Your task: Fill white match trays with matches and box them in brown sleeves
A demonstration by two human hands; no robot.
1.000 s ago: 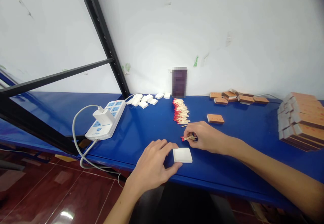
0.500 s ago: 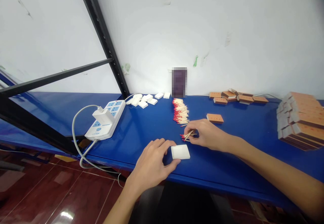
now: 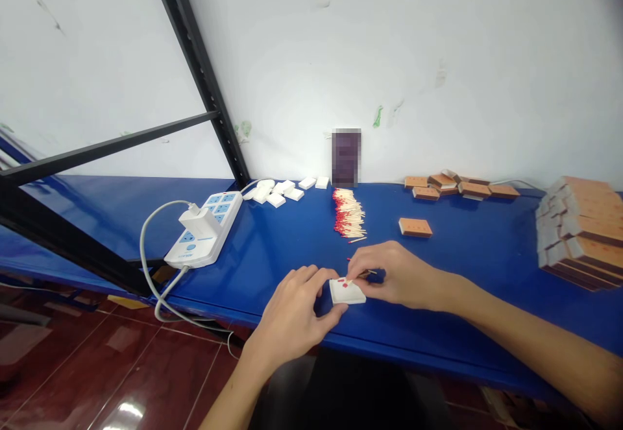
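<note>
Near the front edge of the blue tabletop lies a white matchbox tray point(image 3: 348, 296). My left hand point(image 3: 300, 307) grips the tray at its left end, thumb on the near side and forefinger on the far side. Over the tray's far right part, my right hand point(image 3: 394, 277) pinches a few matches point(image 3: 346, 282), their red heads pointing left above the tray. Fingers hide most of the sticks. Farther back lies a heap of red-headed matches point(image 3: 349, 213), with one loose match point(image 3: 357, 240) just in front of it.
Several white trays point(image 3: 276, 200) lie along the wall at left, beside a power strip point(image 3: 207, 232) with a plugged-in charger. One orange matchbox point(image 3: 415, 227) lies right of the heap. More orange boxes point(image 3: 472, 189) lie behind, and a large stack point(image 3: 584, 232) stands far right. A black post point(image 3: 199, 73) rises at left.
My right hand has moved toward me with the pinched matches, from beyond the tray to over it. My left hand stays on the tray.
</note>
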